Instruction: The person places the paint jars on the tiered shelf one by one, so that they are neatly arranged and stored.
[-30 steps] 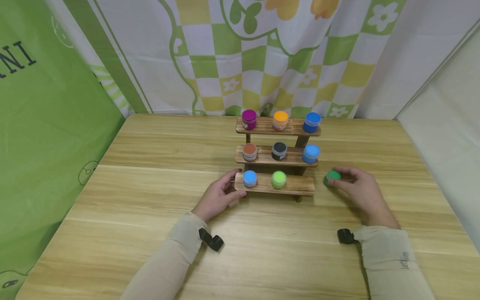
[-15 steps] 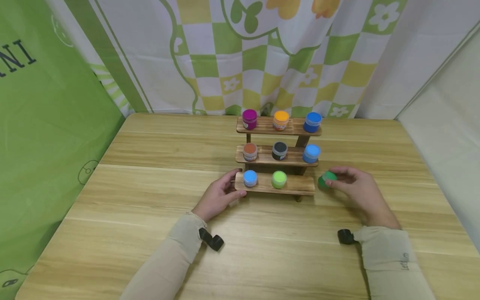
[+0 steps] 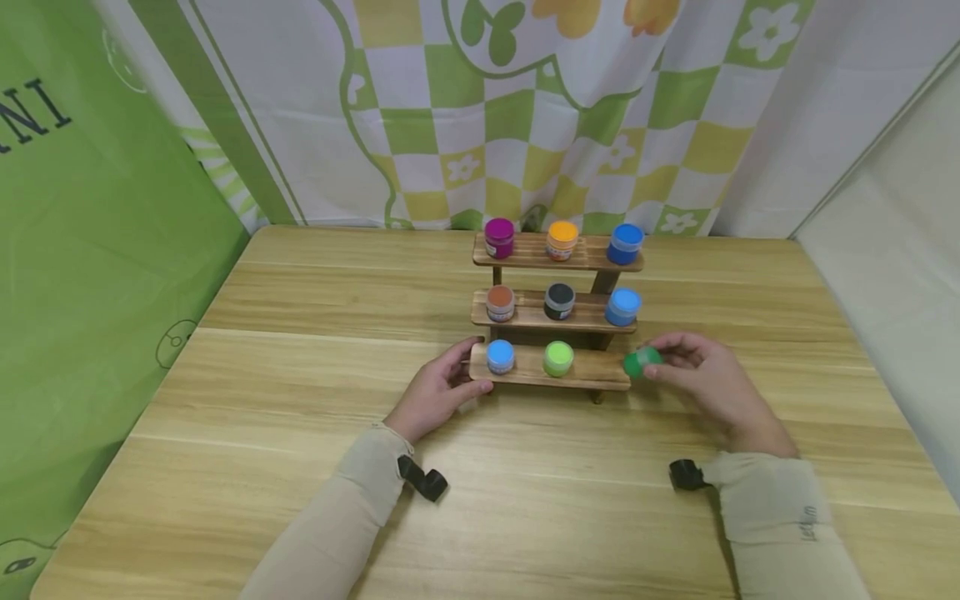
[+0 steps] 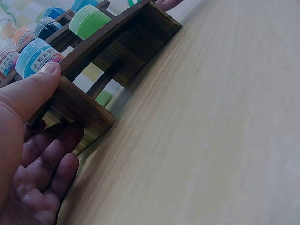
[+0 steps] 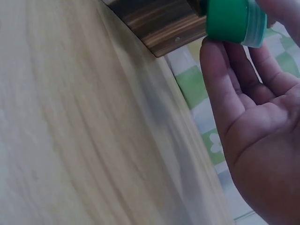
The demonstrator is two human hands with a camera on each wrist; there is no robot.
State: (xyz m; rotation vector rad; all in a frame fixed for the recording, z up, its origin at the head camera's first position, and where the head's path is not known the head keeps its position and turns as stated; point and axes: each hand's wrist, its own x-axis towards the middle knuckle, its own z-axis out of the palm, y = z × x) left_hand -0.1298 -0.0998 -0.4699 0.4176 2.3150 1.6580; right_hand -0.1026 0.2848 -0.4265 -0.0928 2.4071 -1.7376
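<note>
A three-tier wooden display rack [image 3: 592,368] stands on the table, small paint jars on each tier. My left hand [image 3: 435,393] grips the left end of its lowest shelf. In the left wrist view the thumb [image 4: 40,86] lies on the shelf's edge beside a light blue paint jar [image 4: 37,58], the other fingers below. My right hand [image 3: 712,379] pinches a green paint jar [image 3: 640,363], tilted, at the right end of that shelf. From the right wrist, the green jar [image 5: 228,21] overlaps the rack's side panel [image 5: 173,33]. A lime green jar [image 3: 558,358] sits mid-shelf.
Brown [image 3: 500,303], black [image 3: 559,302] and blue [image 3: 623,307] jars fill the middle tier. Purple [image 3: 499,239], orange [image 3: 562,241] and dark blue [image 3: 626,244] jars stand on top. A patterned curtain [image 3: 555,125] hangs right behind the table [image 3: 525,500].
My right hand has carried the green jar leftward from beside the rack to the lowest shelf's right end, and the jar has tipped. The left hand keeps its place on the rack.
</note>
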